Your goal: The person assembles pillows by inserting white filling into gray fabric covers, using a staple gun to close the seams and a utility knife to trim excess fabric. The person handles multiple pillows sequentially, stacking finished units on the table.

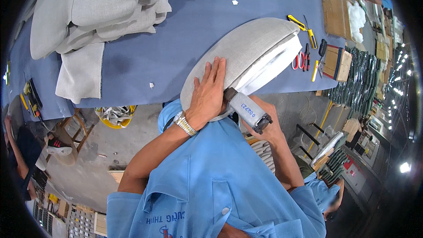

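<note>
Cushion (246, 50), grey and curved, lies on the near edge of the blue desk (185, 31), its white padding showing at the right side. The left hand (207, 94) rests flat and open on its fabric cover. The right hand (266, 123) is closed around a grey stapler (246, 109) at the cushion's near rim. It looks light, soft and yielding, best steadied by pressing on top.

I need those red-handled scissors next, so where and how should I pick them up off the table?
Take the scissors by the red loop handles, the end nearer you, reaching with the right hand from the near table edge. The blades point away, toward the yellow utility knife, and other tools lie close on the right, so come in from the handle side. That hand now holds a stapler.
</note>
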`<state>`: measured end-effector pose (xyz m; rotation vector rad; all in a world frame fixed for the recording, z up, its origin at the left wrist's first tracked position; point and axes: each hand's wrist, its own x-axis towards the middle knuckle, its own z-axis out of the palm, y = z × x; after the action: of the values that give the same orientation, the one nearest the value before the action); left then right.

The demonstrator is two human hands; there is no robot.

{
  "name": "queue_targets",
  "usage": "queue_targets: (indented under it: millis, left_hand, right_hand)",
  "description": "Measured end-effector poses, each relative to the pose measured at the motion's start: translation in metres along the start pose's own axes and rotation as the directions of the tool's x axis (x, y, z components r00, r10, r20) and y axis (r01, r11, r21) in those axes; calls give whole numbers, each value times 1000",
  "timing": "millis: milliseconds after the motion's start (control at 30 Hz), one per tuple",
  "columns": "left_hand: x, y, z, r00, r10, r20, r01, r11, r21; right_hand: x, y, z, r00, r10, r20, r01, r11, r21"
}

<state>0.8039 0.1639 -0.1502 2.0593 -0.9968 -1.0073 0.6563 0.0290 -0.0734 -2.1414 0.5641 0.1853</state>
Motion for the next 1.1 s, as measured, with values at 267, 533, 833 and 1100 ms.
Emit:
queue_targets:
  millis: [267, 533, 833, 1100]
  left_hand:
    - [13, -44, -30, 924, 335, 183, -233, 874, -426]
    - [-12, -28, -17, 981, -3, 192, 11, 999, -44]
    - [-20, -12, -25, 978, -89, 190, 80, 995, 58]
    - [-19, -16, -18, 987, -65, 144, 59, 997, 45]
  right_hand:
    - [-5, 8, 15, 996, -9, -89, 18, 995, 101]
    - [-6, 0, 24, 981, -44, -187, 62, 994, 92]
    - [-15, 3, 27, 986, -48, -159, 55, 997, 45]
    - [-7, 2, 23, 998, 10, -69, -3, 995, 97]
